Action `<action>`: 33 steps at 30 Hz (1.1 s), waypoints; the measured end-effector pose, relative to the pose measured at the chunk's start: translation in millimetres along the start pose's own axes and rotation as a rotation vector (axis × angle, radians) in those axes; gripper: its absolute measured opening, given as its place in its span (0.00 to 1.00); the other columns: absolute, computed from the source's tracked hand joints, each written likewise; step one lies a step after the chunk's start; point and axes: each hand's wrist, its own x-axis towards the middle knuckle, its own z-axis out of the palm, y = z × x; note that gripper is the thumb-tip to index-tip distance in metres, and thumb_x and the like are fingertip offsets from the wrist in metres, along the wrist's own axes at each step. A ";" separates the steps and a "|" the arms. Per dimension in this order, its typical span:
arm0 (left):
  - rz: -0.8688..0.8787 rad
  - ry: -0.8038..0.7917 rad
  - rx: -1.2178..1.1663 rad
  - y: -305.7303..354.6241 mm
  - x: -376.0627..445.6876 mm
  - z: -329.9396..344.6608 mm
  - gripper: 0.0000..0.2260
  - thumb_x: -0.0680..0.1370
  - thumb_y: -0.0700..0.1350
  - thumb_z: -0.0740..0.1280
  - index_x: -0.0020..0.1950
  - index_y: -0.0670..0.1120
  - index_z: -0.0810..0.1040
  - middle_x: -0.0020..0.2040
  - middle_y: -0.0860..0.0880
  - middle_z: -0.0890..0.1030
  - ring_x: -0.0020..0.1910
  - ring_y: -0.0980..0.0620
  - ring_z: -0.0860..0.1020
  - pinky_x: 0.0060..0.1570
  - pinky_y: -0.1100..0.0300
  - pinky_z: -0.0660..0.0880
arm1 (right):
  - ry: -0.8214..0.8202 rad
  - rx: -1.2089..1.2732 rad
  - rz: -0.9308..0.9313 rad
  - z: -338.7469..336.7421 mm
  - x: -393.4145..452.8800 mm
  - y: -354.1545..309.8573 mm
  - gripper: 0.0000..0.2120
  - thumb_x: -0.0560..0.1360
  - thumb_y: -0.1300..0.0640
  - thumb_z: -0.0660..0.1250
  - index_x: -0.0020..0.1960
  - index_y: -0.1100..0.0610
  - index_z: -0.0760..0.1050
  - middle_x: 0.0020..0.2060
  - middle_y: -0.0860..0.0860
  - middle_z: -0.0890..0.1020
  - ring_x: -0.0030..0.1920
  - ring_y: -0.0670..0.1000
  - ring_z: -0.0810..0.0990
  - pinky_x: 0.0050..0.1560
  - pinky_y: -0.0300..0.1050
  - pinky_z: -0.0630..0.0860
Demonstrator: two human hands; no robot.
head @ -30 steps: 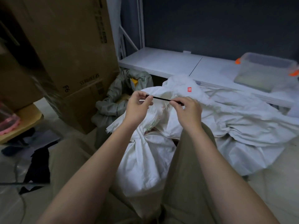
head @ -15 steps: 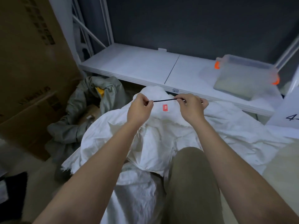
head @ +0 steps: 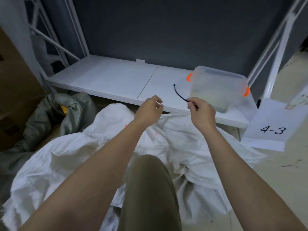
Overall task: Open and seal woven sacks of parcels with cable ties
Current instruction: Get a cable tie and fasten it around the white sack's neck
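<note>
A white woven sack (head: 86,157) lies crumpled on the floor in front of my knee. My right hand (head: 200,112) pinches one end of a black cable tie (head: 178,94), which curves up and left over the white shelf. My left hand (head: 150,110) hovers a little to the left with its fingers loosely curled and holds nothing. Both hands are above the sack's far edge, apart from it.
A low white shelf (head: 116,79) runs across the back, with a clear plastic box (head: 218,90) with orange clips on its right end. A grey-green sack (head: 55,112) and cardboard boxes (head: 15,90) sit at left. A paper sign reading 4-3 (head: 270,127) leans at right.
My left hand has let go of the cable tie, which now hangs from my right hand alone. Both hands rose and shifted right toward the shelf; the view turned right.
</note>
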 end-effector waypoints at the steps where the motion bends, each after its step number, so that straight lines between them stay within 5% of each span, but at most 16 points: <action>1: 0.005 -0.013 0.028 3.9 6.8 12.3 0.09 0.80 0.46 0.60 0.59 0.46 0.74 0.54 0.50 0.79 0.48 0.49 0.78 0.48 0.56 0.75 | 0.016 0.021 0.003 -2.8 11.3 10.8 0.10 0.80 0.59 0.61 0.55 0.54 0.80 0.43 0.51 0.83 0.46 0.53 0.79 0.49 0.46 0.71; 3: 0.017 -0.035 0.086 11.0 19.8 35.5 0.10 0.80 0.45 0.60 0.60 0.46 0.73 0.55 0.50 0.78 0.50 0.49 0.78 0.49 0.57 0.74 | 0.053 0.023 0.028 -6.2 34.8 32.9 0.11 0.80 0.60 0.59 0.56 0.57 0.79 0.44 0.53 0.83 0.46 0.55 0.78 0.42 0.44 0.70; 8: 0.032 -0.048 0.140 31.1 64.8 77.9 0.10 0.80 0.44 0.59 0.59 0.46 0.73 0.55 0.50 0.78 0.52 0.47 0.77 0.51 0.56 0.73 | 0.149 -0.050 0.081 -7.5 96.9 81.6 0.12 0.80 0.60 0.59 0.58 0.58 0.79 0.48 0.57 0.84 0.50 0.59 0.79 0.44 0.45 0.70; 16: 0.076 -0.058 0.204 52.0 145.3 113.1 0.11 0.80 0.43 0.58 0.60 0.47 0.74 0.56 0.49 0.77 0.51 0.48 0.77 0.49 0.57 0.72 | 0.278 -0.281 -0.085 -18.9 185.3 119.4 0.13 0.81 0.60 0.57 0.55 0.62 0.80 0.46 0.61 0.82 0.49 0.63 0.77 0.44 0.52 0.74; 19: 0.090 -0.045 0.208 55.1 166.7 121.4 0.11 0.80 0.43 0.58 0.60 0.48 0.74 0.56 0.49 0.77 0.51 0.48 0.77 0.50 0.55 0.74 | 0.135 -0.459 -0.022 -13.3 210.2 127.3 0.14 0.82 0.57 0.57 0.61 0.59 0.77 0.53 0.59 0.81 0.56 0.62 0.75 0.54 0.53 0.71; 21: 0.084 -0.042 0.199 55.4 175.5 127.0 0.11 0.80 0.43 0.58 0.60 0.47 0.74 0.58 0.48 0.77 0.52 0.47 0.77 0.51 0.54 0.74 | -0.040 -0.569 -0.007 -1.0 215.5 126.4 0.16 0.83 0.55 0.56 0.68 0.55 0.72 0.63 0.56 0.76 0.66 0.59 0.70 0.69 0.57 0.59; 23: 0.071 -0.039 0.191 53.8 177.8 129.9 0.11 0.80 0.42 0.58 0.60 0.47 0.74 0.58 0.48 0.77 0.53 0.47 0.77 0.52 0.54 0.74 | -0.106 -0.547 -0.041 14.4 209.5 122.7 0.18 0.82 0.58 0.56 0.71 0.54 0.69 0.69 0.54 0.71 0.71 0.57 0.65 0.74 0.59 0.48; 28: 0.043 0.015 0.117 42.4 164.9 116.7 0.11 0.78 0.41 0.59 0.59 0.47 0.75 0.57 0.47 0.78 0.53 0.46 0.77 0.53 0.53 0.75 | 0.071 -0.252 -0.253 42.5 162.8 94.8 0.16 0.72 0.68 0.61 0.55 0.62 0.81 0.52 0.59 0.82 0.55 0.63 0.77 0.60 0.55 0.72; 33: -0.003 0.087 0.061 25.1 119.1 75.4 0.12 0.79 0.39 0.57 0.59 0.45 0.76 0.57 0.49 0.79 0.54 0.50 0.77 0.55 0.56 0.74 | -0.002 -0.060 -0.230 56.2 100.3 33.8 0.13 0.75 0.66 0.61 0.55 0.61 0.81 0.53 0.56 0.81 0.59 0.58 0.74 0.60 0.52 0.72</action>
